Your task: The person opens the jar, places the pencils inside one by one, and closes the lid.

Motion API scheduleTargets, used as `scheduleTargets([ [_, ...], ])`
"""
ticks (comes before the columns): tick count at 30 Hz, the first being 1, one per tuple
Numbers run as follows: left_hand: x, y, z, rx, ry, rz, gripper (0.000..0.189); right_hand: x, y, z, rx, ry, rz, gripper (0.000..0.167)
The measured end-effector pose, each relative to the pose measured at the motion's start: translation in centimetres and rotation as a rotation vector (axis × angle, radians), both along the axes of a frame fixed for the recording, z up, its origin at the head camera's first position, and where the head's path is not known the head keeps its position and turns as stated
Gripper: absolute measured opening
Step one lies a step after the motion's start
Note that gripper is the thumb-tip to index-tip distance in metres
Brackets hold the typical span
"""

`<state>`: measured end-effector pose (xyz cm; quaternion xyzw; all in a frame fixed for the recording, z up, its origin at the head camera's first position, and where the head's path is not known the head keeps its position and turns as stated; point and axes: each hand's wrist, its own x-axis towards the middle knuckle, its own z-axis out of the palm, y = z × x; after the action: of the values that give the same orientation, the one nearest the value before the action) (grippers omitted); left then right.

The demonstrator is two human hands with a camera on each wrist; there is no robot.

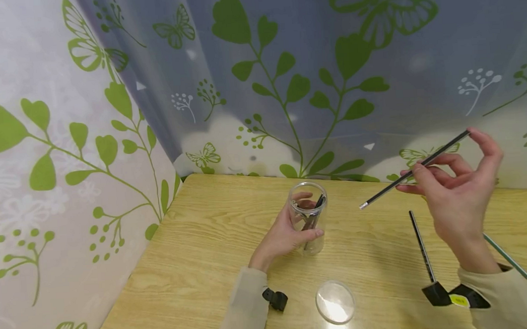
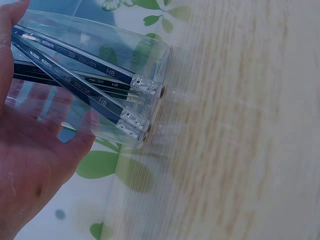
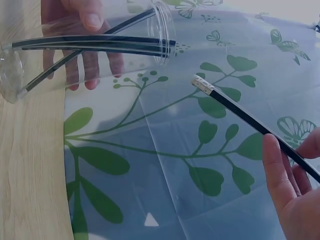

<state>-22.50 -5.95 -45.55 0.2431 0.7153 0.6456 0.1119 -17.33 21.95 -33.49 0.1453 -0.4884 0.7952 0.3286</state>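
Observation:
My left hand (image 1: 289,230) grips a clear cylindrical jar (image 1: 310,241), its open mouth facing up, on the wooden table. Several dark pencils (image 2: 85,75) lean inside it, eraser ends down at the base in the left wrist view; the print on them reads "deli" and "HB". Up to the right of the jar, my right hand (image 1: 464,198) holds one black pencil (image 1: 392,185) between thumb and fingers. That pencil slants, with its silver ferrule and eraser end (image 3: 202,85) lower and pointing toward the jar. In the right wrist view the eraser end is apart from the jar's rim.
A round clear lid (image 1: 335,302) lies on the table (image 1: 184,268) in front of the jar. At the right, a black pencil (image 1: 422,245) and a green pencil (image 1: 512,261) lie near my right forearm. A leaf-patterned curtain (image 1: 260,110) hangs behind the table's back edge.

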Motion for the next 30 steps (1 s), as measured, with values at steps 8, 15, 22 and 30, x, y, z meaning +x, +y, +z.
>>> scheduleTargets([
  [8,-0.1,0.0,-0.2,0.000,0.003,-0.004,0.079,0.2,-1.0,0.2,-0.033,0.041,0.001,0.076],
  [15,-0.2,0.0,-0.2,-0.001,-0.008,-0.002,0.079,0.1,-1.6,0.2,-0.062,0.072,0.011,0.071],
  [22,-0.2,0.0,-0.2,0.002,-0.007,-0.004,0.080,0.2,-2.3,0.7,-0.069,0.097,-0.001,0.068],
  [30,0.0,-0.1,0.0,-0.002,-0.014,-0.007,0.079,0.0,-3.3,1.3,-0.073,0.111,-0.009,0.067],
])
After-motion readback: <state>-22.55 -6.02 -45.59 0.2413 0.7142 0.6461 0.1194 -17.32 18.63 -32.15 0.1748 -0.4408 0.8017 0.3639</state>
